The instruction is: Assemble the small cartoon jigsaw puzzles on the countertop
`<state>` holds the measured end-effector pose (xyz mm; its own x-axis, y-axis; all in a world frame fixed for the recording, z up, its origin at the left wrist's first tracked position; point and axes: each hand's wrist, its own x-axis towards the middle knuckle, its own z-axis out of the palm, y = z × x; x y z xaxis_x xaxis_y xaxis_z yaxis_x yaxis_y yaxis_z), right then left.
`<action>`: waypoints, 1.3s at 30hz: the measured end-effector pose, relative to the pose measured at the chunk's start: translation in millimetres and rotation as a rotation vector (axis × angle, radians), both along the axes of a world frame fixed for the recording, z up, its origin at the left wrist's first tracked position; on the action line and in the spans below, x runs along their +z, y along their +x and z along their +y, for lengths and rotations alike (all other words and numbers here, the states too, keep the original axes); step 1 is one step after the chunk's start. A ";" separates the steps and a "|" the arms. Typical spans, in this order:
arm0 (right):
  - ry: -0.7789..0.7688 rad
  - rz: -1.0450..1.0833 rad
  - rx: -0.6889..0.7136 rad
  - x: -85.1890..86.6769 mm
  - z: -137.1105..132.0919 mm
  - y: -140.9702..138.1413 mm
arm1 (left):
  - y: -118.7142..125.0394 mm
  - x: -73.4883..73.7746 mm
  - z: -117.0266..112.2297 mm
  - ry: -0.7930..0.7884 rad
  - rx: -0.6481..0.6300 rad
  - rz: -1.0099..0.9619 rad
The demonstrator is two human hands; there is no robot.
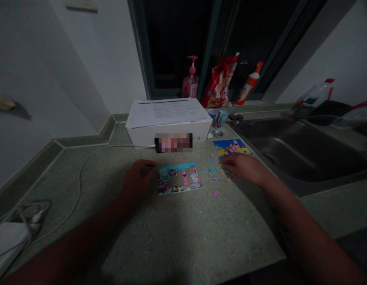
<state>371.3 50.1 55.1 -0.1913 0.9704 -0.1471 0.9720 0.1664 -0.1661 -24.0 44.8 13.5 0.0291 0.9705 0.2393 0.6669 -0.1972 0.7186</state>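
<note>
Desk: speckled green stone desk, with the person's two bare forearms reaching over it.

Left hand: loosely curled, knuckles up, fingers just beside the puzzle's left edge; cannot tell whether it grips anything.

Right hand: fingers extended, reaching down over the loose pieces; cannot tell whether it pinches one.

Jigsaw puzzle: one, partly assembled, bright cartoon characters, rectangular, lying flat, with a gap at its middle showing the desk.

Loose pieces: roughly ten, too small to count exactly, scattered between the puzzle and the picture card; one pink piece lies apart, nearer the edge.

Picture card: one, blue and yellow, showing cartoon characters, lying flat beside the steel sink.

Farther back: one white printer with papers on top, one drink can, one pink pump bottle, one red bag, all below a dark window.
</note>
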 end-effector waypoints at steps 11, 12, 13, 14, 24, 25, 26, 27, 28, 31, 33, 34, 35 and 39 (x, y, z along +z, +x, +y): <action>-0.015 0.088 -0.038 -16.7 8.2 8.7 | 1.4 -1.3 -1.6 0.010 0.002 0.008; -0.020 0.102 -0.034 -16.7 8.2 8.8 | 1.7 -0.7 -1.9 0.006 0.001 0.009; -0.025 0.110 -0.028 -16.3 8.1 8.6 | 1.8 0.0 -2.1 0.005 -0.001 0.010; -0.034 0.115 -0.021 -15.7 7.9 8.2 | 1.9 0.6 -2.3 0.005 -0.003 0.011; -0.036 0.137 -0.047 -17.8 8.6 8.5 | 2.0 -0.4 -3.2 0.003 -0.004 0.015; -0.030 0.146 -0.048 -18.2 8.6 8.8 | 2.0 -0.1 -3.6 0.004 -0.008 0.015; -0.031 0.156 -0.052 -18.5 8.7 9.1 | 1.9 0.4 -4.1 0.003 -0.015 0.014; -0.037 0.166 -0.055 -18.7 8.6 9.4 | 1.7 1.0 -4.5 0.004 -0.018 0.012; -0.046 0.173 -0.055 -18.9 8.6 9.8 | 1.4 1.4 -4.8 0.002 -0.024 0.010; -0.066 0.175 -0.028 -19.3 8.6 12.0 | 0.4 1.3 -4.6 -0.003 -0.034 0.006; -0.054 0.176 -0.012 -19.3 8.8 14.4 | -0.2 -0.3 -3.5 0.002 -0.029 0.005; -0.046 0.177 -0.009 -18.9 8.8 15.8 | -0.4 -1.3 -2.8 0.001 -0.033 0.003; -0.043 0.175 -0.008 -18.1 8.8 17.2 | -0.5 -2.2 -2.1 0.002 -0.031 0.000; -0.087 0.148 -0.016 -11.1 7.1 21.7 | -0.4 -3.8 0.0 0.006 -0.008 -0.012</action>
<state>393.0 57.2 44.0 -0.2012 0.9584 -0.2023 0.9384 0.1294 -0.3206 -24.4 44.8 9.7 0.0344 0.9689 0.2452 0.6569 -0.2068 0.7251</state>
